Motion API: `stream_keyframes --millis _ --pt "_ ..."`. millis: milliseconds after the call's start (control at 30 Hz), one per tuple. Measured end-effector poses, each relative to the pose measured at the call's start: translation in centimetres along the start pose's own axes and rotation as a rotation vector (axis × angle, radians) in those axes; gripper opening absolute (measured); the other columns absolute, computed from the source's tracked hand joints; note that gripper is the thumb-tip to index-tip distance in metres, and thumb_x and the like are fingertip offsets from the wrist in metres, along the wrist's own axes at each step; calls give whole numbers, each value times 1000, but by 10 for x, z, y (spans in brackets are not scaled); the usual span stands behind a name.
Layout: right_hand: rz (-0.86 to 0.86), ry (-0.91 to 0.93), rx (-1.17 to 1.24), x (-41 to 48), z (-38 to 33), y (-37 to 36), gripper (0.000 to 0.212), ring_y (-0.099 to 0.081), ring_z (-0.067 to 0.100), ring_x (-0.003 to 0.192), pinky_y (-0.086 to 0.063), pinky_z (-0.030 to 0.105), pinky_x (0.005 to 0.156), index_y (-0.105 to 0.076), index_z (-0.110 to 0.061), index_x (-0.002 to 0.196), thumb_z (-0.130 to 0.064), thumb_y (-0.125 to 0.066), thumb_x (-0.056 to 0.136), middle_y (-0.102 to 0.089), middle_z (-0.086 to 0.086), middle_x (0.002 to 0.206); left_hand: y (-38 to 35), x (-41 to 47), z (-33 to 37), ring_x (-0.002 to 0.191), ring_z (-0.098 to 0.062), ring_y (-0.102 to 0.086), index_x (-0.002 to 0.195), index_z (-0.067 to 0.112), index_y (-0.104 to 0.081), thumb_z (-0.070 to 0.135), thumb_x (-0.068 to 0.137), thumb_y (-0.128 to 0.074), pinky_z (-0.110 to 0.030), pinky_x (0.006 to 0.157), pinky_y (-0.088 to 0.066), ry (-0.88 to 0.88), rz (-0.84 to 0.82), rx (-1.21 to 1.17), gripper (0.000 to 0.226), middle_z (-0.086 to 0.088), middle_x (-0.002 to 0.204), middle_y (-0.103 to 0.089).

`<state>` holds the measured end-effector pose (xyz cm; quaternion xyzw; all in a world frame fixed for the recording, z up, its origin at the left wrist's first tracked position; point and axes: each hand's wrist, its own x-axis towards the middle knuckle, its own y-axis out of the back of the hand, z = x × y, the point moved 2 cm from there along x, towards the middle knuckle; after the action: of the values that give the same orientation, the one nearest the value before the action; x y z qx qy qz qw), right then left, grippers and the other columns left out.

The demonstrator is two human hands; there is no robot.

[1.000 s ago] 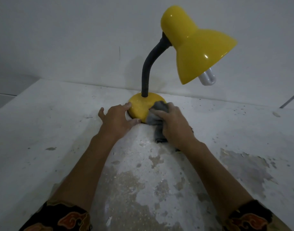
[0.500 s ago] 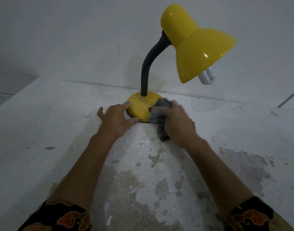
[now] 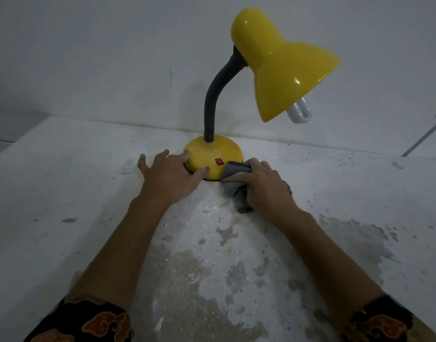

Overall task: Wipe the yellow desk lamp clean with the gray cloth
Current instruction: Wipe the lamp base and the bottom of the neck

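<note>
The yellow desk lamp (image 3: 281,67) stands near the wall on a round yellow base (image 3: 212,154) with a red switch (image 3: 219,161), a black flexible neck and a white bulb under its shade. My left hand (image 3: 168,175) rests against the base's left front edge, thumb and forefinger touching it, fingers spread. My right hand (image 3: 262,182) grips the bunched gray cloth (image 3: 233,180) and holds it against the base's lower right rim, just right of the switch. Part of the cloth hangs below the hand onto the surface.
The lamp stands on a worn white surface (image 3: 88,193) with flaking, stained patches in front of me. A white wall rises directly behind the lamp. A thin gray rod (image 3: 424,137) leans at the far right.
My right hand with the cloth has slid from the top front of the base down to its lower right rim, uncovering the red switch. The left hand has stayed on the base.
</note>
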<state>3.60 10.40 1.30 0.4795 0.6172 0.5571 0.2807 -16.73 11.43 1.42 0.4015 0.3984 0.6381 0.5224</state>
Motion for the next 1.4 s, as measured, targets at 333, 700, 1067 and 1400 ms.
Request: stream_keyframes --millis 333,700,1067,1400 --pt "30 -78 -59 -4 -7 -5 43 -41 26 106 -33 36 84 -59 -37 125 -12 -49 91 -46 5 117 -4 2 3 147 -21 -23 144 24 -42 67 87 -45 -57 116 2 -11 5 28 72 -6 145 -50" --pt "197 -95 108 1 25 3 46 -56 34 90 -48 42 76 -70 -25 112 -7 -42 81 -62 13 100 -5 3 -1 147 -20 -23 145 27 -41 70 83 -49 -56 116 4 15 -12 -14 76 -6 148 -47" --pt "59 165 163 76 14 18 41 -55 26 103 -50 41 87 -61 -22 123 -3 -46 90 -59 11 118 -7 4 -3 146 -17 -23 143 29 -44 71 81 -50 -55 116 4 16 0 -46 75 -5 147 -48" --pt "20 197 69 72 26 4 36 -45 29 102 -40 34 81 -71 -22 113 -5 -48 90 -54 15 117 -9 7 -8 146 -17 -25 140 32 -47 75 77 -52 -55 116 4 20 20 -71 76 -2 144 -51"
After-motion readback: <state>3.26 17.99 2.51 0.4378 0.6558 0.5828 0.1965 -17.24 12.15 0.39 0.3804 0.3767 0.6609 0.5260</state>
